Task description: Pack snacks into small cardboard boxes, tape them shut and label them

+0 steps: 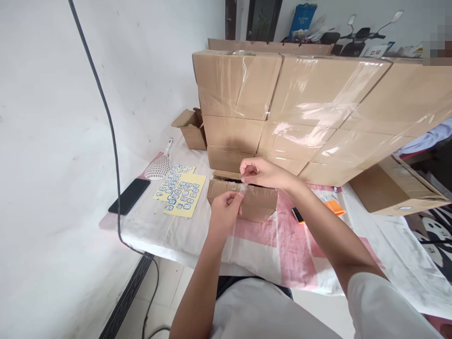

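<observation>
Tape strip [242, 188] is pinched between left hand [226, 207] and right hand [259, 172], both grips closed on it, right above the small carton [247, 202] on the counter [176, 235]. Sealing step probably; pressing down flat is needed next.

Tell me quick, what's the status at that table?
Left hand and right hand pinching a clear crinkled film strip. Small open brown cardboard box right beneath. Yellow sticker sheets lie apart, nothing in between.
</observation>
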Demonstrator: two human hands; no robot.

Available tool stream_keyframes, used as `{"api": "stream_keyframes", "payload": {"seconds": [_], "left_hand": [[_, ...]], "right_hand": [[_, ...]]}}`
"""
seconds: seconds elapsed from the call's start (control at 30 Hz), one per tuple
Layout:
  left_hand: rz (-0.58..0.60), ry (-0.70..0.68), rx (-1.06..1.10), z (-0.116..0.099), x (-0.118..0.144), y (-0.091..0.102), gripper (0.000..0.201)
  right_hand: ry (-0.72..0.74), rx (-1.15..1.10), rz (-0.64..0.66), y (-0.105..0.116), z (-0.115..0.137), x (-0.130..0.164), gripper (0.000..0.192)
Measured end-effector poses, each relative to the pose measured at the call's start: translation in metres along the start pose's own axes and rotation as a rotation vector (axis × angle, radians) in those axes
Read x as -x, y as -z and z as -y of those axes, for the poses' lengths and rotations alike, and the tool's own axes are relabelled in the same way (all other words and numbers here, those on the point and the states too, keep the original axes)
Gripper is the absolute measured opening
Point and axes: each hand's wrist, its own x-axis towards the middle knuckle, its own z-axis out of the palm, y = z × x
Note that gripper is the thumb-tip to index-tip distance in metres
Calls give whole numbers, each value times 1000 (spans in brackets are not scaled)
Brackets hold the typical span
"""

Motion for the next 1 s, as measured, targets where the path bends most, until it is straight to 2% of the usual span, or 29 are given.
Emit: {"api": "stream_keyframes", "payload": {"seconds": [0.13, 0.23, 0.33, 0.4, 0.5, 0.6, 0.67, 0.77, 0.8, 0.83, 0.9, 0.93, 1.0], "left_hand": [[-144, -63, -243, -7, 10, 6, 38], [-240, -196, -428, -5, 15, 8, 45], [-179, -315, -721, 4, 12, 5, 48], [-126, -304, -878, 12, 7, 1, 45], [-92, -221, -998, 17, 2, -3, 45], [-51, -164, -1055, 15, 4, -6, 47], [-42, -147, -1071, 13, 7, -8, 49], [-47, -132, -1070, 13, 10, -11, 50], [-50, -130, -1066, 14, 10, -11, 50], [-50, -130, -1065, 15, 10, -11, 50], [-52, -134, -1067, 17, 9, -10, 51], [-53, -136, -1070, 17, 8, -10, 51], [-54, -136, -1074, 18, 7, -10, 51]], "right_hand": [[-10, 29, -15, -1, -7, -5, 13], [1, 94, -63, 1, -14, -11, 12], [22, 247, -79, 3, -14, -15, 9], [24, 364, -59, 2, -11, -16, 7], [38, 579, -16, -3, -6, -17, 8], [58, 868, -69, -5, -11, -20, 26], [14, 1006, -187, -3, -21, -24, 48], [-48, 965, -355, 5, -39, -27, 61], [-55, 869, -340, 7, -44, -26, 62], [-65, 751, -270, 9, -48, -24, 63], [-112, 544, -56, 9, -54, -19, 59], [-137, 481, 32, 8, -56, -17, 54], [-151, 424, 97, 4, -58, -14, 44]]}}
